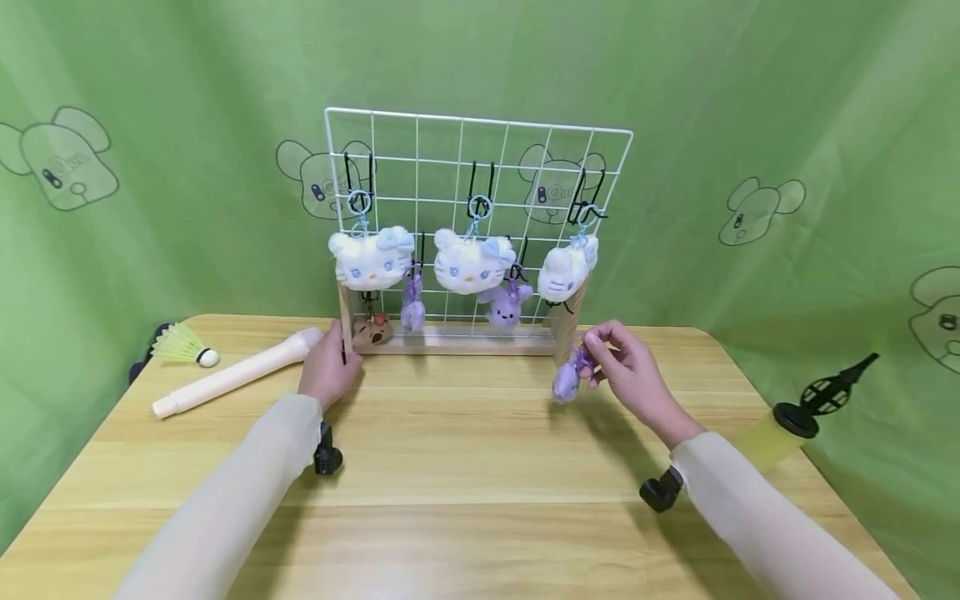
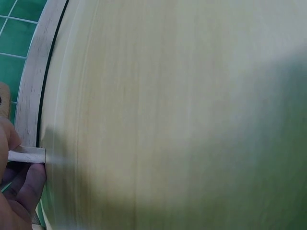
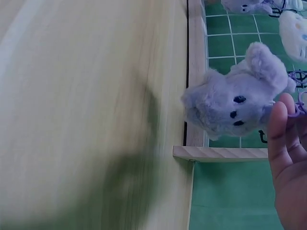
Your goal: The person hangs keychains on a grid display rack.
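Note:
A display rack has a white wire grid (image 1: 461, 121) on a wooden base (image 1: 480, 344). My left hand (image 1: 328, 371) grips its left wooden side piece (image 2: 29, 154), fingers and thumb on either face. By the right side piece (image 3: 220, 153), my right hand (image 1: 630, 371) pinches the purple strap of a fluffy purple plush keychain (image 3: 230, 103), which hangs just above the table. Three white cat plush keychains (image 1: 474, 262) hang from upper black hooks. Lower down hang two purple plush keychains (image 1: 506, 308) and a brown plush keychain (image 1: 372, 332).
On the table's left lie a yellow shuttlecock (image 1: 180, 343) and a pale pink tube (image 1: 236, 375), its far end beside my left hand. A yellow cylinder (image 1: 772, 437) with a black pointed top is partly behind my right sleeve. A green curtain (image 1: 675, 75) surrounds the table.

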Tool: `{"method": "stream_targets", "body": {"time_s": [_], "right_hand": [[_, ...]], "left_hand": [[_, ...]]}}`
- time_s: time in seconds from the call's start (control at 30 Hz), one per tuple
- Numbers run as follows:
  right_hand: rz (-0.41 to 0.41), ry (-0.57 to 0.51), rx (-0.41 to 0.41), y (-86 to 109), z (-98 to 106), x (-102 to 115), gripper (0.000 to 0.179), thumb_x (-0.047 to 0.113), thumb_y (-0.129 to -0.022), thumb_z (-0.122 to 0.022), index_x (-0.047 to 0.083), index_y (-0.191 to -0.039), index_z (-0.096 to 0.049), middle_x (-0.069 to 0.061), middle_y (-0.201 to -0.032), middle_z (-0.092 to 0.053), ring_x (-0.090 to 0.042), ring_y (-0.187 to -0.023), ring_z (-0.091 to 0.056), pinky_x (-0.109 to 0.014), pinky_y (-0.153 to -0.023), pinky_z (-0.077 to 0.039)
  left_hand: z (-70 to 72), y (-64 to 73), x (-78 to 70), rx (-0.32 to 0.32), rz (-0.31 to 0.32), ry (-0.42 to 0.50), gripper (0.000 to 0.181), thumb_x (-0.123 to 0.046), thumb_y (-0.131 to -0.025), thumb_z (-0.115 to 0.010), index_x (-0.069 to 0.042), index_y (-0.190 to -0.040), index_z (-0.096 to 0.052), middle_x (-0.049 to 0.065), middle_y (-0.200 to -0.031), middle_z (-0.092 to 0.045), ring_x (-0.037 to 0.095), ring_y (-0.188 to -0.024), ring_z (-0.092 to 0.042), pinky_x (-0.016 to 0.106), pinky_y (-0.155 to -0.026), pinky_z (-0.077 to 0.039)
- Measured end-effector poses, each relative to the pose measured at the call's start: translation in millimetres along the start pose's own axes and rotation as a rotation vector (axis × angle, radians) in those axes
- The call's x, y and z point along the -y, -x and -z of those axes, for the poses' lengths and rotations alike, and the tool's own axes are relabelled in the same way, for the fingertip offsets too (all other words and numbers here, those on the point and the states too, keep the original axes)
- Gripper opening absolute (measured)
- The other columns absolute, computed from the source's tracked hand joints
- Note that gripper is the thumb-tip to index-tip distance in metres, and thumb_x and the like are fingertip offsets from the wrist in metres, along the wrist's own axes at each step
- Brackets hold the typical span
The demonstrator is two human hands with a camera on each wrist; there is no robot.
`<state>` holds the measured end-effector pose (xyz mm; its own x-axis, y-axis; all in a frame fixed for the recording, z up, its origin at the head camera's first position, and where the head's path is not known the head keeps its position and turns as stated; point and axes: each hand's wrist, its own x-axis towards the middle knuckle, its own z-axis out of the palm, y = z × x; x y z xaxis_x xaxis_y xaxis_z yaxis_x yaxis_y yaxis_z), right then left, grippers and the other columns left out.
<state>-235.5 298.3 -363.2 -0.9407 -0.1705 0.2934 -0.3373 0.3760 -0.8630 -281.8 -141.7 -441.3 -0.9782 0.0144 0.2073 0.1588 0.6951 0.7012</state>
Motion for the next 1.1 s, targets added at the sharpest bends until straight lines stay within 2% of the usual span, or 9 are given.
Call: {"method": "stream_targets", "body": {"time_s": [0.3,0.47,0.7,0.9,1.1], "right_hand": [[-0.015,-0.065,-0.099,-22.4,-5.1,-0.8,0.032,0.02,-0.11,-0.051,-0.011,-0.118,-0.051,0.002,-0.093,-0.067,-0.005,-0.071,-0.068,-0.026,-0.062,-0.065],[-0.028,-0.068,-0.126,-34.3,-11.3,-2.7,0.033,0.021,-0.11,-0.051,-0.01,-0.12,-0.052,0.001,-0.094,-0.065,-0.005,-0.072,-0.068,-0.028,-0.064,-0.066],[-0.064,-0.101,-0.16,-47.3,-23.0,-6.9,0.032,0.019,-0.11,-0.05,-0.011,-0.122,-0.05,-0.003,-0.096,-0.063,-0.004,-0.073,-0.069,-0.023,-0.065,-0.065],[-0.103,-0.104,-0.201,-56.0,-26.2,-10.0,0.029,0.015,-0.109,-0.052,-0.011,-0.122,-0.052,-0.002,-0.096,-0.066,-0.006,-0.076,-0.071,-0.023,-0.071,-0.066],[-0.133,-0.09,-0.244,-61.6,-30.0,-10.8,0.028,0.013,-0.108,-0.053,-0.011,-0.123,-0.054,-0.011,-0.099,-0.07,-0.006,-0.073,-0.071,-0.026,-0.069,-0.067]], "left_hand": [[-2.9,-1.7,3.6,0.0,0.002,0.002,0.026,-0.006,-0.095,-0.055,-0.001,-0.119,-0.047,0.017,-0.094,-0.059,0.032,-0.085,-0.06,0.049,-0.079,-0.057],[-2.7,-2.8,3.5,0.003,0.002,0.004,0.025,-0.006,-0.096,-0.056,-0.001,-0.118,-0.046,0.017,-0.096,-0.059,0.033,-0.085,-0.06,0.049,-0.079,-0.056],[-1.1,-0.9,2.9,0.004,0.007,0.003,0.025,-0.006,-0.095,-0.056,-0.001,-0.117,-0.046,0.016,-0.094,-0.058,0.032,-0.084,-0.059,0.047,-0.077,-0.056],[-1.4,-1.7,3.5,-0.002,0.001,0.0,0.024,-0.005,-0.095,-0.057,-0.001,-0.115,-0.046,0.016,-0.093,-0.057,0.032,-0.083,-0.059,0.049,-0.077,-0.056],[-1.5,-1.6,3.7,-0.006,0.0,0.002,0.025,-0.005,-0.095,-0.057,-0.001,-0.117,-0.047,0.016,-0.094,-0.059,0.033,-0.085,-0.06,0.05,-0.079,-0.057]]}}
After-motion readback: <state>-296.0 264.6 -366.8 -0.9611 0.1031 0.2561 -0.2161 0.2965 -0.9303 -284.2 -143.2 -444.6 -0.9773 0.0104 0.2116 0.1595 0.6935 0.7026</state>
